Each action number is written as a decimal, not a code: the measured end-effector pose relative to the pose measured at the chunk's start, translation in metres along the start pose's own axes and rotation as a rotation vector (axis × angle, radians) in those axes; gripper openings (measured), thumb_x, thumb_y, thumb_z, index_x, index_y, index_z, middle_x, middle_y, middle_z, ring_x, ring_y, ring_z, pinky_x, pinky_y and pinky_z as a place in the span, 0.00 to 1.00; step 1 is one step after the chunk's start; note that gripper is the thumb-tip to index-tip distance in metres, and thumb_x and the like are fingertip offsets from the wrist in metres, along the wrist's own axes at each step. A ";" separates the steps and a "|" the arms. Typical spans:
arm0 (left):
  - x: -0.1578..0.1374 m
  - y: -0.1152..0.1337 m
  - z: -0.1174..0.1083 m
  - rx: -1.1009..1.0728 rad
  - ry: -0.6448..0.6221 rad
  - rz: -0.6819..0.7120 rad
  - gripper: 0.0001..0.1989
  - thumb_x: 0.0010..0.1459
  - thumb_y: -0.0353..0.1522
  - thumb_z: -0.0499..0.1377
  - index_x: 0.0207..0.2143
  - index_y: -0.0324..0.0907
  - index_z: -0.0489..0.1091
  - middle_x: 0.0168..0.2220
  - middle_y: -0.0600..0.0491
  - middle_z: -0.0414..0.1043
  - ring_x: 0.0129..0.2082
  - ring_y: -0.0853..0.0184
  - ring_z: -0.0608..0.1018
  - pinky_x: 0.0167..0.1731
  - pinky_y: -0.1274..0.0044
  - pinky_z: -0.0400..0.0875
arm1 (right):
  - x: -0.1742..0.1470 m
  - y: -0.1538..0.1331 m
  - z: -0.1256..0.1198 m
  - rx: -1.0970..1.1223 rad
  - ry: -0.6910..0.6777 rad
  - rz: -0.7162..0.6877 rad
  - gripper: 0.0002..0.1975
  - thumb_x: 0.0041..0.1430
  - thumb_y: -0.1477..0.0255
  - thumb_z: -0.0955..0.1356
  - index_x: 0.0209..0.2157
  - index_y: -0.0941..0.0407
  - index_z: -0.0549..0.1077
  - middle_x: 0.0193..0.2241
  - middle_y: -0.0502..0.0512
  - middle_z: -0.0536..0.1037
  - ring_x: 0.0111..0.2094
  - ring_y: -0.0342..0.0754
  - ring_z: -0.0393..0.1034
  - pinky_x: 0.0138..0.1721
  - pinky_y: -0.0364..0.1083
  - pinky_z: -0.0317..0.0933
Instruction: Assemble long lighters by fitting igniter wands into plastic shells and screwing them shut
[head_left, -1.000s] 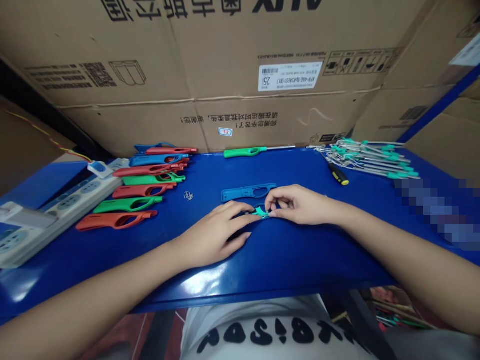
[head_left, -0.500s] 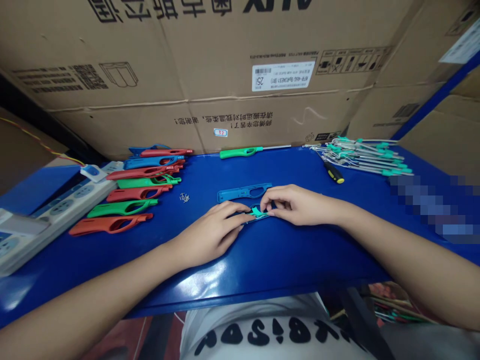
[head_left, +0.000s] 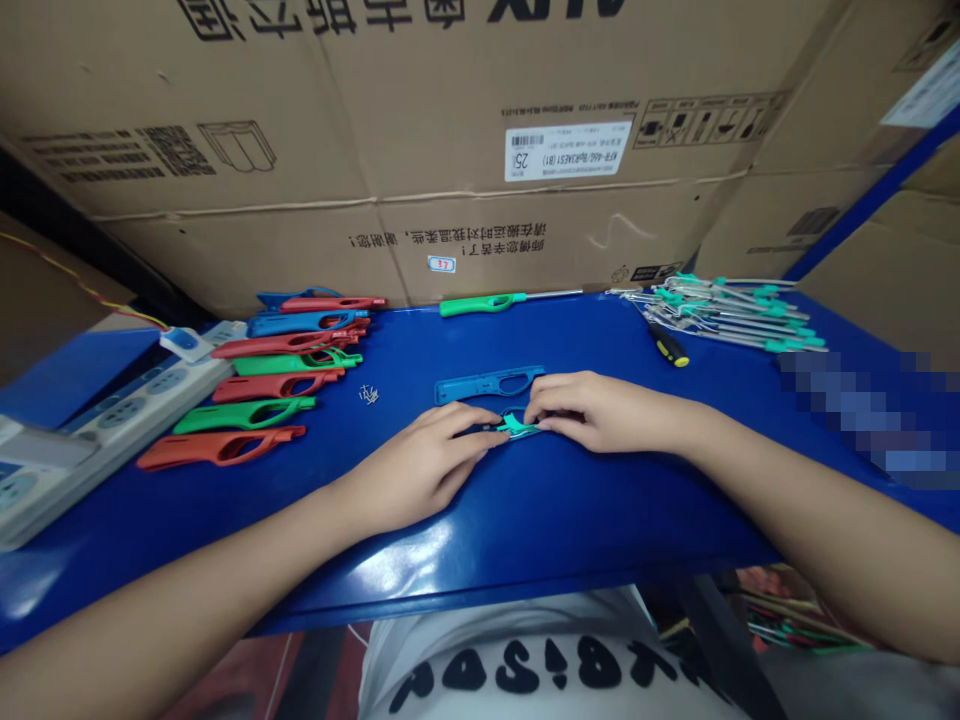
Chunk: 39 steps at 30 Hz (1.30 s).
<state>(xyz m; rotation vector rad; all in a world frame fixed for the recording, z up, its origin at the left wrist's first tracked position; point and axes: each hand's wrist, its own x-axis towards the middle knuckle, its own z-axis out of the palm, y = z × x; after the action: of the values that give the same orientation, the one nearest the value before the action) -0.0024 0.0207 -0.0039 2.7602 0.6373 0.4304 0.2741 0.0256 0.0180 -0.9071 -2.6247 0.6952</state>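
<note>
Low over the table, my left hand pinches one end of a partly covered lighter assembly whose green trigger shows between the hands. At the other end of that assembly, my right hand has its thumb and fingers pressed together. Most of the assembly is hidden under the fingers, though a dark blue edge and thin wires are visible. Just beyond the hands lies a blue lighter shell half, hollow side up.
Colourful lighter shells lie stacked at left, beside a white power strip. Small screws sit nearby. A green lighter rests against the cardboard. Metal tubes with green triggers and a screwdriver lie right.
My right hand's fingers have shifted very slightly on the assembly. Otherwise both hands and the surrounding things stay in place.
</note>
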 end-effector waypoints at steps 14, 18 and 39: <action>0.001 0.000 0.001 0.004 0.043 0.021 0.20 0.68 0.25 0.51 0.59 0.46 0.70 0.58 0.44 0.70 0.58 0.57 0.73 0.56 0.61 0.72 | -0.002 0.009 -0.001 -0.182 0.172 0.032 0.12 0.69 0.72 0.62 0.47 0.54 0.76 0.45 0.59 0.76 0.44 0.51 0.71 0.44 0.49 0.65; -0.001 -0.002 0.004 -0.006 0.108 0.025 0.18 0.69 0.26 0.52 0.57 0.44 0.71 0.58 0.44 0.70 0.57 0.59 0.74 0.55 0.64 0.73 | 0.001 0.020 0.006 -0.330 0.220 0.046 0.19 0.66 0.79 0.61 0.51 0.52 0.77 0.52 0.62 0.72 0.53 0.57 0.66 0.52 0.58 0.61; 0.000 -0.002 -0.018 0.250 0.270 -0.030 0.17 0.68 0.32 0.57 0.58 0.42 0.69 0.52 0.44 0.74 0.50 0.56 0.75 0.48 0.63 0.72 | 0.012 0.001 0.021 0.605 0.459 0.350 0.14 0.58 0.61 0.71 0.39 0.57 0.76 0.33 0.55 0.80 0.34 0.47 0.74 0.35 0.46 0.68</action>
<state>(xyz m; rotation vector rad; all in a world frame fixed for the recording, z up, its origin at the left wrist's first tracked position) -0.0092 0.0257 0.0125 2.9475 0.8470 0.7743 0.2567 0.0260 0.0008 -1.1585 -1.7226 1.1234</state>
